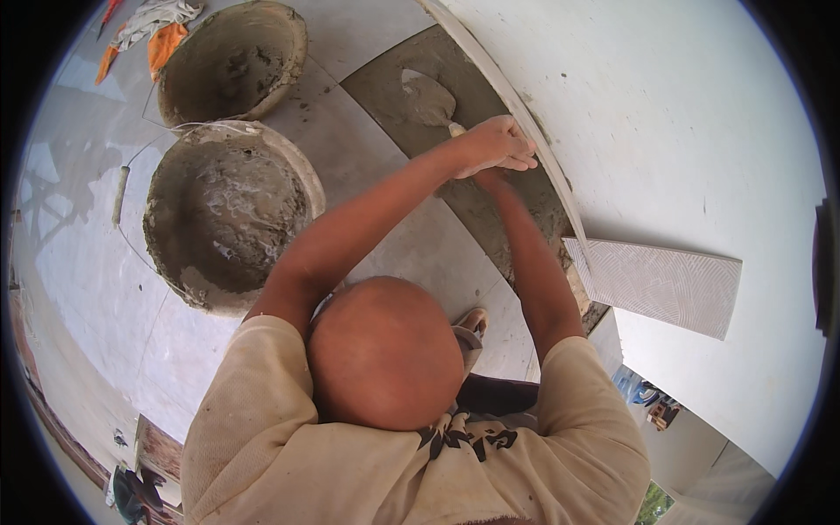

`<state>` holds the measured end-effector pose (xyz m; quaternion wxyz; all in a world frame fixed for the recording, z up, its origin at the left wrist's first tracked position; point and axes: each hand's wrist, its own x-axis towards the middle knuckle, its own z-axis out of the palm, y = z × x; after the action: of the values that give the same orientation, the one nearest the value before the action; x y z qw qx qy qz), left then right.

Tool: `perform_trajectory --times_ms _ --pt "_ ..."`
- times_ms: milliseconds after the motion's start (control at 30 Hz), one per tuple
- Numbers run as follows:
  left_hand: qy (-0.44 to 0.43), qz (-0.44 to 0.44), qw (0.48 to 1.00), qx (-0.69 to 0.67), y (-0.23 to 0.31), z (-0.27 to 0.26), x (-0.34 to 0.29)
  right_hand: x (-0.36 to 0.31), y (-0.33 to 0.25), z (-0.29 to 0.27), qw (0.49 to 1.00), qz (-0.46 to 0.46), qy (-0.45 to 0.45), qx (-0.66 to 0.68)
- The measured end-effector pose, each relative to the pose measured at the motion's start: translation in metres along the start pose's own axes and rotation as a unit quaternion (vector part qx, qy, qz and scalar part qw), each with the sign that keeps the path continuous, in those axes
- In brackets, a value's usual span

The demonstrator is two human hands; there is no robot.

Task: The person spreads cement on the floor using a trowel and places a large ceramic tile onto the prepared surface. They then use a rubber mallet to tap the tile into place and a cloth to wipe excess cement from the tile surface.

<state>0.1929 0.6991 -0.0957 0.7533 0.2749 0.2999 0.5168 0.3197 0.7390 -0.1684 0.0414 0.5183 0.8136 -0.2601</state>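
Observation:
My left hand (497,144) reaches across above the grey mortar bed (385,83), its bent fingers slightly apart near the pale upright edge. Nothing shows between those fingers. Beneath that wrist is my right hand (492,178), mostly hidden, with its forearm slightly blurred. A trowel (426,98) lies flat over the mortar, its leaf-shaped blade coated grey. Its handle runs under my left wrist, in line with my right forearm, and my right hand seems closed on it. My bent knee (385,354) is between my arms.
A mortar-crusted bucket (306,179) with wet mix and a wire handle stands left; another bucket (296,52) stands behind it. Orange-and-white gloves (164,45) lie at the far left. A ridged-back tile (674,284) leans by the white wall (682,114) at right. Pale tiles (420,249) cover the floor.

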Motion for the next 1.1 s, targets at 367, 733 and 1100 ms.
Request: perform_trajectory --times_ms 367,733,1100 --pt "-0.035 0.030 0.999 0.004 0.013 0.002 -0.017 -0.075 0.108 -0.008 0.950 0.099 -0.125 0.270" --pt "0.079 -0.018 0.996 0.029 0.003 0.008 -0.008 -0.167 0.043 -0.065 0.959 0.047 -0.113 0.256" --pt "0.193 -0.113 0.975 0.006 -0.018 0.013 -0.011 -0.102 -0.106 0.038 0.880 -0.301 0.094 0.356"
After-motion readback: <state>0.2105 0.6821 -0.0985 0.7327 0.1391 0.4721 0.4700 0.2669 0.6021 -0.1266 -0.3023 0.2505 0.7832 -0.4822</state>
